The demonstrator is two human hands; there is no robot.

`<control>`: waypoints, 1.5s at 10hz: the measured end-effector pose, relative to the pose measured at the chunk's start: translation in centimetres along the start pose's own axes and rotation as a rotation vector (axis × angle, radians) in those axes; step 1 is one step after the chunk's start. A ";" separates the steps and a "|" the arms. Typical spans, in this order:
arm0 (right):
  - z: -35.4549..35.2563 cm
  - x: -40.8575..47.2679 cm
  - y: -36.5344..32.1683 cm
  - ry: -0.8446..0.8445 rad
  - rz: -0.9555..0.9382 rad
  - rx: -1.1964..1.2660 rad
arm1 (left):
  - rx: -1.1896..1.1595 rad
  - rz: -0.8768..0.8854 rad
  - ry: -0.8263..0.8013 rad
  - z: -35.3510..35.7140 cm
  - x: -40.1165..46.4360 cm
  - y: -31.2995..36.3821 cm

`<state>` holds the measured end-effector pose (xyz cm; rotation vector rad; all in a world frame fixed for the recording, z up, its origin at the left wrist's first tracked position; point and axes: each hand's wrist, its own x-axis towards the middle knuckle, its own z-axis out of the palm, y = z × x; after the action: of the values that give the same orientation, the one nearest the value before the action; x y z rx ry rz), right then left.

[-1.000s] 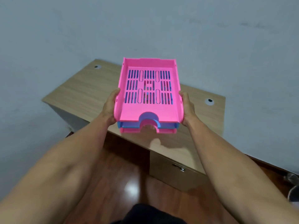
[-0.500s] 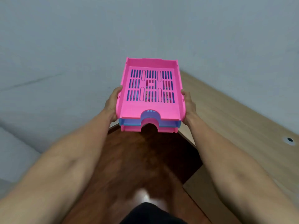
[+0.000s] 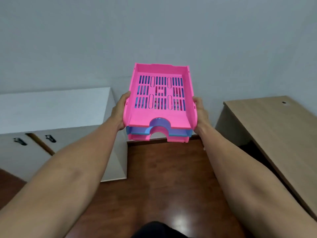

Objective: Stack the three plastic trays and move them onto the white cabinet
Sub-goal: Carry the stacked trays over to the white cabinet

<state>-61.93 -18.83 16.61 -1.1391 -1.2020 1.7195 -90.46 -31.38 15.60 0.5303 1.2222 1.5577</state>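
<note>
I see both hands out in front of me, clamped on a stack of three trays carried in the air. The left hand point(image 3: 120, 110) presses flat against the stack's left wall and the right hand point(image 3: 200, 114) against its right wall, so the two hands are apart with the stack between them. The top pink tray point(image 3: 159, 117) sits nested over a blue tray point(image 3: 180, 133), and a second pink tray point(image 3: 142, 137) shows as a thin edge at the bottom. The front lips line up closely, each with a half-round notch, one showing behind the other. The slotted floor of the top tray faces up at me and tilts slightly toward me.

The stack hangs over bare dark wooden floor point(image 3: 163, 177), touching no furniture. To my left stands the white cabinet point(image 3: 56, 107); its flat top is bare as far as I can see, and its right edge lies just beside my left hand, lower in the view. Two dark handles point(image 3: 34, 140) mark its front doors. To my right is a wooden desk point(image 3: 271, 124), its near corner well apart from the right hand. Between cabinet and desk runs an open strip of floor up to the grey wall point(image 3: 154, 31).
</note>
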 end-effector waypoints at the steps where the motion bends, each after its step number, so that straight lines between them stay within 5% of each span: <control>1: 7.5 0.1 0.6 -0.072 0.008 -0.016 | -0.030 0.050 0.117 -6.8 -3.4 2.4; 6: 42.4 -1.3 7.7 -0.655 0.137 -0.203 | -0.232 0.300 0.621 -32.9 -20.7 8.4; 7: 48.8 -2.3 8.5 -0.731 0.158 -0.245 | -0.264 0.281 0.766 -36.5 -23.1 9.8; 8: 57.2 -1.9 11.4 -0.822 0.217 -0.281 | -0.264 0.306 1.092 -41.5 -25.1 10.9; 10: 69.2 -1.9 12.5 -0.923 0.251 -0.337 | -0.315 0.372 1.142 -49.9 -25.8 14.8; 12: 78.1 -1.0 14.3 -0.965 0.270 -0.357 | -0.362 0.365 1.007 -59.9 -24.5 17.3; 15: 87.7 0.9 17.2 -0.816 0.272 -0.292 | -0.346 0.359 0.850 -72.8 -20.3 21.7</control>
<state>-145.89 -49.38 14.71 -0.7813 -1.8967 2.3904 -152.33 -79.84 11.99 -0.1939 1.4592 2.3709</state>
